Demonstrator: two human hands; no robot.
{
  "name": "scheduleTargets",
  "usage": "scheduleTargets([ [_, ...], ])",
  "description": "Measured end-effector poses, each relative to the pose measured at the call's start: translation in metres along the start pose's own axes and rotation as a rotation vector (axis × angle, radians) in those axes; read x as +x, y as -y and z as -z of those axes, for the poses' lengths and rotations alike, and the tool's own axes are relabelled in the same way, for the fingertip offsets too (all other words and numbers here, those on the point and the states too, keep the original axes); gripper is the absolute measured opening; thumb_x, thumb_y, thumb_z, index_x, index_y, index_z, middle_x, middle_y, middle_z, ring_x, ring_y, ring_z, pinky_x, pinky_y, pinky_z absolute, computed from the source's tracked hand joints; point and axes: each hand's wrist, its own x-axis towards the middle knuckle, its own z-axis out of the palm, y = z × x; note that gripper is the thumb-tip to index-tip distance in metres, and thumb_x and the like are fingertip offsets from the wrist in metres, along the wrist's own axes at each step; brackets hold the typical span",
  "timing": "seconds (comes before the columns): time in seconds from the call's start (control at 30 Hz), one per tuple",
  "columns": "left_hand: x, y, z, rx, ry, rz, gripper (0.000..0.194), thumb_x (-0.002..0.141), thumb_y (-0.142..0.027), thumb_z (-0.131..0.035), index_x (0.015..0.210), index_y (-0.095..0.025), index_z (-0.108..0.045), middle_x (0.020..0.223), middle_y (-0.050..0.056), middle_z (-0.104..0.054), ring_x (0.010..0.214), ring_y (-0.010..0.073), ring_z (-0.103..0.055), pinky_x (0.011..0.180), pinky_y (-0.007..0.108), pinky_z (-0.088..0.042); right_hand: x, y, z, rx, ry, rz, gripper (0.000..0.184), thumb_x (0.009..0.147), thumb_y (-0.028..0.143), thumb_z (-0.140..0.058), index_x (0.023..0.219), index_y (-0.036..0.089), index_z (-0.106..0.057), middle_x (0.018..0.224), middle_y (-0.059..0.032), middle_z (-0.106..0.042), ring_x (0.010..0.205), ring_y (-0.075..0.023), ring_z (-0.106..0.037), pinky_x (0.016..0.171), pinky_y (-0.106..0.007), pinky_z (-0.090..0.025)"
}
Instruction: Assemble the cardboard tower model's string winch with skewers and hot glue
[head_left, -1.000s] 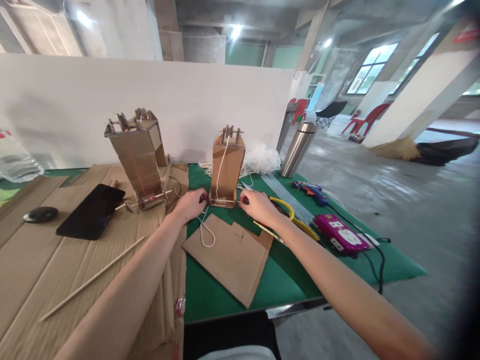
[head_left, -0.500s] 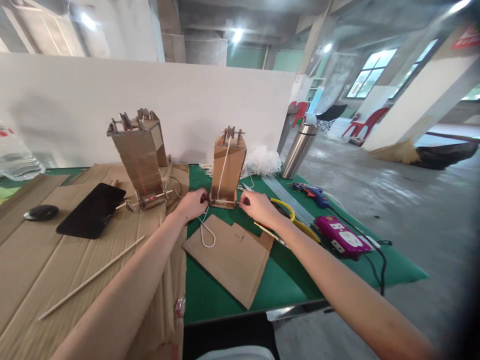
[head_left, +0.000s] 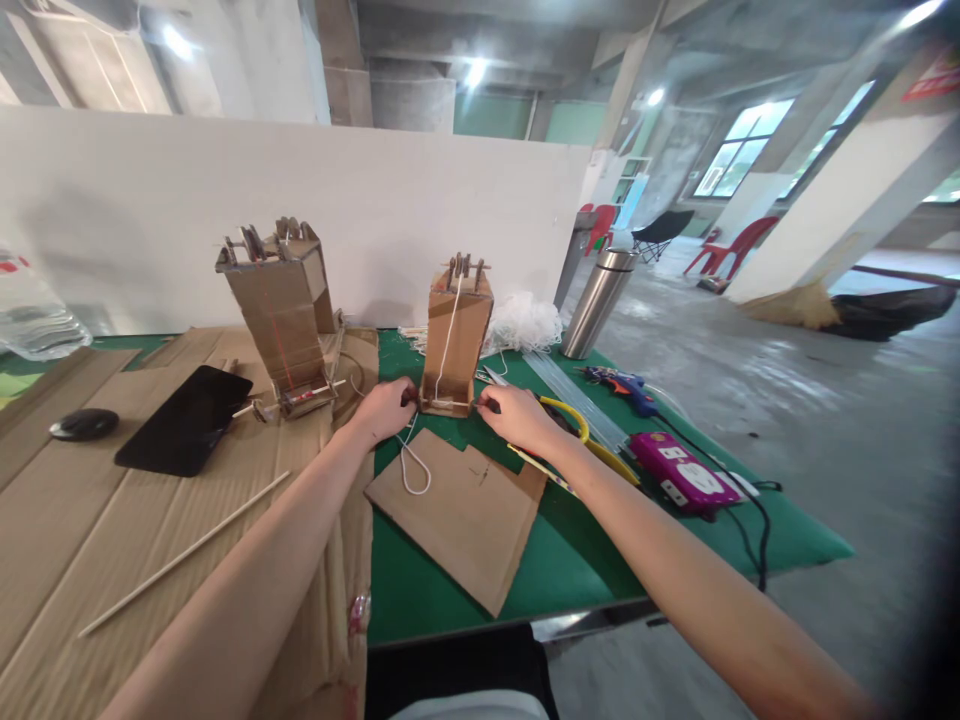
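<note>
A small cardboard tower (head_left: 460, 335) stands upright on the green table, with cardboard discs on a stick (head_left: 466, 266) across its top. A white string (head_left: 448, 335) runs down its front to a thin wooden stick (head_left: 452, 403) across the base. My left hand (head_left: 388, 407) is closed at the left end of that stick; my right hand (head_left: 504, 410) pinches at its right end. The fingertips are partly hidden. A string loop (head_left: 415, 470) hangs from beside my left hand onto a flat cardboard piece (head_left: 457, 510) in front of the tower.
Left, a larger cardboard tower (head_left: 281, 320), a black phone (head_left: 185, 420), a mouse (head_left: 84, 425) and a loose stick (head_left: 184, 555) rest on cardboard sheets. Right, there are yellow-handled scissors (head_left: 570, 415), clear glue sticks (head_left: 577, 400), a glue gun (head_left: 626, 388), a purple power strip (head_left: 684, 473) and a steel flask (head_left: 598, 303).
My right hand has shifted very slightly at the tower's base. My left hand and the tower look almost unchanged.
</note>
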Motion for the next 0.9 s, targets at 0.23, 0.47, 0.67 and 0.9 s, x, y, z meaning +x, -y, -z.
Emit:
scheduleTargets([
  [0.23, -0.002, -0.002, 0.001, -0.009, -0.007, 0.010, 0.020, 0.080, -0.025, -0.051, 0.095, -0.021, -0.063, 0.089, 0.004, -0.072, 0.083, 0.0177, -0.066, 0.072, 0.024, -0.049, 0.000, 0.000, -0.001, 0.052, -0.035, -0.015, 0.005, 0.080, 0.024, -0.057, 0.078, 0.021, -0.060, 0.081, -0.0029, -0.066, 0.078, -0.0182, -0.059, 0.070, -0.029, -0.039],
  [0.47, -0.001, -0.001, 0.001, 0.002, -0.003, 0.002, 0.021, 0.079, -0.025, -0.050, 0.095, -0.021, -0.064, 0.089, 0.004, -0.072, 0.083, 0.0181, -0.066, 0.072, 0.024, -0.049, -0.004, 0.002, -0.001, 0.219, -0.116, 0.038, 0.025, 0.078, 0.024, -0.055, 0.103, 0.022, -0.053, 0.093, -0.0032, -0.063, 0.077, -0.0160, -0.059, 0.071, -0.029, -0.044],
  [0.67, -0.001, -0.002, 0.002, 0.002, 0.005, 0.009, 0.021, 0.079, -0.024, -0.050, 0.094, -0.022, -0.064, 0.090, 0.004, -0.072, 0.084, 0.0177, -0.066, 0.072, 0.024, -0.048, -0.001, 0.010, 0.000, 0.145, -0.118, 0.141, 0.026, 0.085, 0.030, -0.053, 0.108, 0.022, -0.059, 0.098, -0.0060, -0.061, 0.083, -0.0168, -0.058, 0.077, -0.030, -0.044],
  [0.9, -0.003, -0.006, 0.004, -0.003, 0.010, 0.017, 0.020, 0.079, -0.023, -0.050, 0.094, -0.021, -0.064, 0.089, 0.004, -0.072, 0.084, 0.0175, -0.066, 0.072, 0.023, -0.048, 0.002, 0.017, -0.004, -0.041, -0.121, 0.135, 0.017, 0.085, 0.024, -0.050, 0.092, 0.022, -0.065, 0.088, -0.0056, -0.062, 0.090, -0.0203, -0.055, 0.084, -0.032, -0.039],
])
